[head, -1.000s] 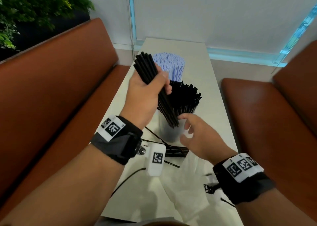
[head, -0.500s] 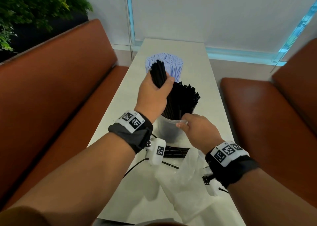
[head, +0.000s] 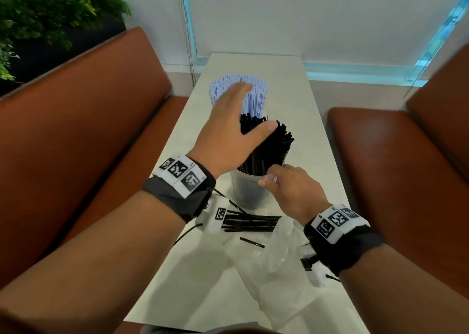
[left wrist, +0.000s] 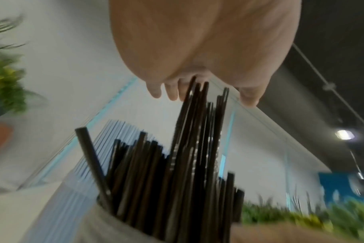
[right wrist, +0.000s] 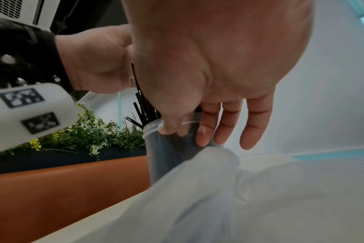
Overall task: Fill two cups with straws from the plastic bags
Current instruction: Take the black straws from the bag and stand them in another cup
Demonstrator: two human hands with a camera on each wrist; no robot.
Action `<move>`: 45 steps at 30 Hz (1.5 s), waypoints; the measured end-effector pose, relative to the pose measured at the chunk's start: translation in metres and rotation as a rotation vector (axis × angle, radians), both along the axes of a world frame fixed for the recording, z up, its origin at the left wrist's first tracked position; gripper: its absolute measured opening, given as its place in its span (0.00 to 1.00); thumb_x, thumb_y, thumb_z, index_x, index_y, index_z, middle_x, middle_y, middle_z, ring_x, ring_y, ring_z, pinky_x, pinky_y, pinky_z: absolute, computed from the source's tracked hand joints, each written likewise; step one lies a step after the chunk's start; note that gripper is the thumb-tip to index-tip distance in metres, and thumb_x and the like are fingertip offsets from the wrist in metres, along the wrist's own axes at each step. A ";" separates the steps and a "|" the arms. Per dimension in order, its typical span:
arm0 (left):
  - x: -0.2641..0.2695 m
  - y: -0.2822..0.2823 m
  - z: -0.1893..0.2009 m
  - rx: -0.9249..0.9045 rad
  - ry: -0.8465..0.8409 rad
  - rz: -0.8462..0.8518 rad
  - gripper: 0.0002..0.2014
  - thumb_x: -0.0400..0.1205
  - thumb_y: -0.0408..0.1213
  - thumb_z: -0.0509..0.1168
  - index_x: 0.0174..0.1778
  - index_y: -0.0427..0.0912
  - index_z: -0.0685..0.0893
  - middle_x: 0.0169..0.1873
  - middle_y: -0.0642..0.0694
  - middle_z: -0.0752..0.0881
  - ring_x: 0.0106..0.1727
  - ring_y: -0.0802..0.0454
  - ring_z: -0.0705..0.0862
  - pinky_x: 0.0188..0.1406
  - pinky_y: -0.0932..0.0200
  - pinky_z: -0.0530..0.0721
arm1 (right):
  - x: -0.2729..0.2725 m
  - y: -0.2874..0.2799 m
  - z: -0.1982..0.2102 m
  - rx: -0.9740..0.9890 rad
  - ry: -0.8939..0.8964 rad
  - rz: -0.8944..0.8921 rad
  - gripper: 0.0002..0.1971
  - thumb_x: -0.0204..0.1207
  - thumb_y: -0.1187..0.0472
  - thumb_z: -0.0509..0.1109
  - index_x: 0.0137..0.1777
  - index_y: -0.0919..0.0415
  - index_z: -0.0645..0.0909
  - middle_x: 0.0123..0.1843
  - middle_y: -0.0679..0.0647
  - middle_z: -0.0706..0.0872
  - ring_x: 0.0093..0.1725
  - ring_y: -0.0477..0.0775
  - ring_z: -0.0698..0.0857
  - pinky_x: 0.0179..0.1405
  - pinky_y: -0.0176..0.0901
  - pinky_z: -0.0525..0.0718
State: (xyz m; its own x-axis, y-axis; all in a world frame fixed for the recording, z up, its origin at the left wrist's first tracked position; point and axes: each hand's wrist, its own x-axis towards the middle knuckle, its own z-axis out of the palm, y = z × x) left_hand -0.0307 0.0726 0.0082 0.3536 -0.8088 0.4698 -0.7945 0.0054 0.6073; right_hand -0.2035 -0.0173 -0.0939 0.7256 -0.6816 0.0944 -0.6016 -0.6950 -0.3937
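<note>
The left hand [head: 228, 133] has let go its black straws [head: 269, 146] into the cup [head: 250, 191], fingers flat, probably patting; right hand [head: 291, 191] pinches the six-o'clock rim. More lie loose.

Two cups [head: 247, 191] of straws, one plastic bag [head: 276, 270], two hands [head: 223, 141].

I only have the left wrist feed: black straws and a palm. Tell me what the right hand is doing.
Observer: The right hand pinches the rim of the clear cup that holds the black straws, with the thumb at the lip and the fingers down the outside.
Operator: Report what lies on the table.
Observer: A pile of loose black straws lies flat on the table, just on the near side of the cup.
Operator: Find the bag.
Observer: A crumpled clear plastic bag lies nearer still, beneath the right wrist.
</note>
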 end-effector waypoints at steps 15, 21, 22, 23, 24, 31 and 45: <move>-0.020 -0.006 -0.027 0.337 -0.518 -0.185 0.27 0.90 0.47 0.58 0.84 0.38 0.67 0.83 0.41 0.68 0.85 0.44 0.63 0.85 0.47 0.58 | 0.003 0.001 0.000 -0.002 0.009 -0.023 0.17 0.83 0.36 0.58 0.57 0.46 0.79 0.45 0.42 0.75 0.52 0.52 0.77 0.37 0.48 0.71; -0.027 -0.007 -0.035 0.349 -0.652 -0.041 0.36 0.88 0.60 0.50 0.87 0.40 0.58 0.87 0.41 0.60 0.88 0.42 0.55 0.87 0.42 0.52 | 0.002 0.000 0.001 -0.023 0.034 -0.040 0.14 0.85 0.41 0.59 0.58 0.48 0.80 0.45 0.43 0.76 0.53 0.55 0.79 0.39 0.48 0.72; -0.027 -0.007 -0.039 0.437 -0.681 -0.058 0.37 0.88 0.62 0.49 0.88 0.42 0.56 0.88 0.42 0.58 0.88 0.43 0.54 0.87 0.42 0.51 | 0.003 0.001 0.001 -0.032 0.034 -0.039 0.14 0.85 0.42 0.60 0.59 0.49 0.80 0.47 0.46 0.78 0.54 0.56 0.79 0.41 0.48 0.73; -0.023 -0.006 -0.038 0.463 -0.649 -0.086 0.37 0.88 0.63 0.51 0.88 0.44 0.58 0.87 0.44 0.59 0.88 0.44 0.55 0.86 0.41 0.52 | 0.003 0.001 0.002 -0.040 0.027 -0.034 0.15 0.85 0.42 0.61 0.59 0.49 0.80 0.49 0.48 0.80 0.54 0.57 0.80 0.41 0.48 0.73; -0.017 -0.004 -0.033 0.403 -0.561 -0.122 0.35 0.87 0.62 0.54 0.86 0.45 0.64 0.85 0.44 0.64 0.86 0.45 0.60 0.85 0.42 0.57 | 0.003 0.001 0.002 -0.041 0.025 -0.030 0.15 0.85 0.40 0.60 0.59 0.49 0.79 0.49 0.49 0.81 0.54 0.57 0.80 0.41 0.49 0.74; 0.009 0.071 -0.069 -0.125 -0.109 -0.009 0.07 0.85 0.45 0.60 0.41 0.55 0.77 0.36 0.60 0.75 0.37 0.62 0.75 0.38 0.68 0.72 | -0.004 0.008 0.002 -0.010 -0.074 -0.029 0.10 0.85 0.39 0.59 0.52 0.42 0.75 0.45 0.43 0.81 0.45 0.48 0.82 0.37 0.46 0.78; 0.018 0.042 -0.164 0.885 -0.651 -0.269 0.32 0.82 0.25 0.60 0.83 0.50 0.68 0.74 0.48 0.75 0.52 0.42 0.87 0.37 0.53 0.77 | -0.022 0.020 -0.015 0.156 0.439 -0.351 0.24 0.74 0.31 0.60 0.45 0.54 0.76 0.37 0.46 0.82 0.35 0.49 0.81 0.29 0.43 0.68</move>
